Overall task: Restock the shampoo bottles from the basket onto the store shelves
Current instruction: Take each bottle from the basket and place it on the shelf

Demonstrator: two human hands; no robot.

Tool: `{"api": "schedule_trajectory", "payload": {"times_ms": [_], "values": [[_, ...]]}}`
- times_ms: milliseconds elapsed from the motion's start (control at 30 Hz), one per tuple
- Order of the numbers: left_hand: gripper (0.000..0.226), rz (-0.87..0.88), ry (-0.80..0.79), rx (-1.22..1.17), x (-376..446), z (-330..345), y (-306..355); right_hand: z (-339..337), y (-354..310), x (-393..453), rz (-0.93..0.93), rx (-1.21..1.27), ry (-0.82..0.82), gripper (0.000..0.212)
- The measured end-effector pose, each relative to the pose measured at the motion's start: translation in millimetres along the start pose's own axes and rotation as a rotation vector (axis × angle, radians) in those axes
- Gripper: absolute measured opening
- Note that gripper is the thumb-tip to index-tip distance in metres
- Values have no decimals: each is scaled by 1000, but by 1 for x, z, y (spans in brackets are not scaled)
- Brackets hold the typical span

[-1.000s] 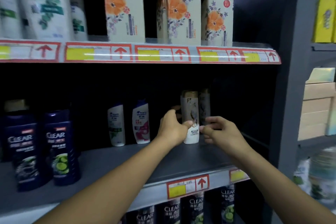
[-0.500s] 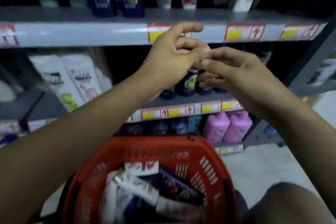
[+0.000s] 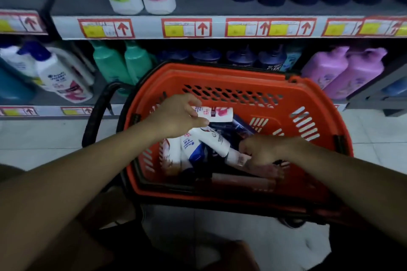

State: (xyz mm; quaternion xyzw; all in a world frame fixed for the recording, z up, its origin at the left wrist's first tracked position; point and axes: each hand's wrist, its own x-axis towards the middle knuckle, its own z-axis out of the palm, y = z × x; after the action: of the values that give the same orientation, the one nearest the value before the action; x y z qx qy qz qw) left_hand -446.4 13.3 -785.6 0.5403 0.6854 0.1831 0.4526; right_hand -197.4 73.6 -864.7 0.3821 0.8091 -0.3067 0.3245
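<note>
An orange plastic basket (image 3: 237, 77) sits on the floor below me, holding several shampoo bottles lying on their sides. My left hand (image 3: 176, 116) is inside it, fingers closed on a white bottle with a pink-red label (image 3: 217, 114) near the basket's far side. My right hand (image 3: 262, 152) reaches into the right part of the basket, fingers curled onto a pale bottle (image 3: 236, 158). Another white bottle with blue print (image 3: 211, 141) lies between the hands, beside dark bottles.
A grey shelf edge with yellow and red price tags (image 3: 187, 27) runs across the top, carrying white and dark blue bottles. Below stand green bottles (image 3: 123, 64), purple bottles (image 3: 343, 70) and white pump bottles (image 3: 59, 75). The basket's black handle (image 3: 97, 114) hangs left. Pale floor tiles surround the basket.
My view has dropped from the upper shelves to the basket. Both hands came down from the shelf into the basket, and the left hand has closed on the pink-labelled white bottle.
</note>
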Motion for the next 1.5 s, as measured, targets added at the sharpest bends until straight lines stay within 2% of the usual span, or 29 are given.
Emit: {"api": "schedule_trajectory", "payload": {"times_ms": [67,167,300,367,467,600,667,800,867,933,1000,1067,1133,1200,1300,1367,1433,1500], "values": [[54,-3,-12,42,1,1,-8,13,8,9,40,39,-49,36],[54,19,-30,81,7,2,-14,25,14,15,80,66,3,44],[50,21,-49,138,12,6,-20,48,25,25,177,-61,3,65],[50,26,-63,152,14,9,-20,51,29,28,168,-85,36,49],[51,43,-87,150,16,11,-18,45,31,25,159,104,144,19],[51,61,-140,166,16,18,-14,29,25,8,85,316,209,29],[51,77,-161,141,14,22,-9,2,16,-7,86,544,270,33],[60,88,-221,12,13,29,0,-50,-8,-43,1,1289,467,34],[63,83,-260,-161,15,30,6,-70,-23,-57,-122,1675,541,32],[60,88,-267,-399,17,28,17,-80,-37,-67,-238,1950,565,22],[55,110,-187,-618,16,21,32,-85,-49,-75,-299,2160,579,20],[48,149,-100,-807,13,13,46,-82,-56,-82,-352,2315,560,30],[43,185,-74,-957,9,4,58,-77,-60,-91,-372,2333,525,37],[40,230,-63,-989,6,-6,69,-73,-61,-105,-336,2291,539,39],[38,320,22,-923,-1,-25,90,-65,-52,-130,-223,2232,723,45],[35,384,73,-851,-12,-40,111,-65,-41,-153,-100,2012,956,64],[37,455,75,-757,-24,-51,138,-78,-38,-183,67,1564,1170,77],[41,528,44,-692,-35,-58,175,-104,-37,-211,1,1255,1249,71]]}}
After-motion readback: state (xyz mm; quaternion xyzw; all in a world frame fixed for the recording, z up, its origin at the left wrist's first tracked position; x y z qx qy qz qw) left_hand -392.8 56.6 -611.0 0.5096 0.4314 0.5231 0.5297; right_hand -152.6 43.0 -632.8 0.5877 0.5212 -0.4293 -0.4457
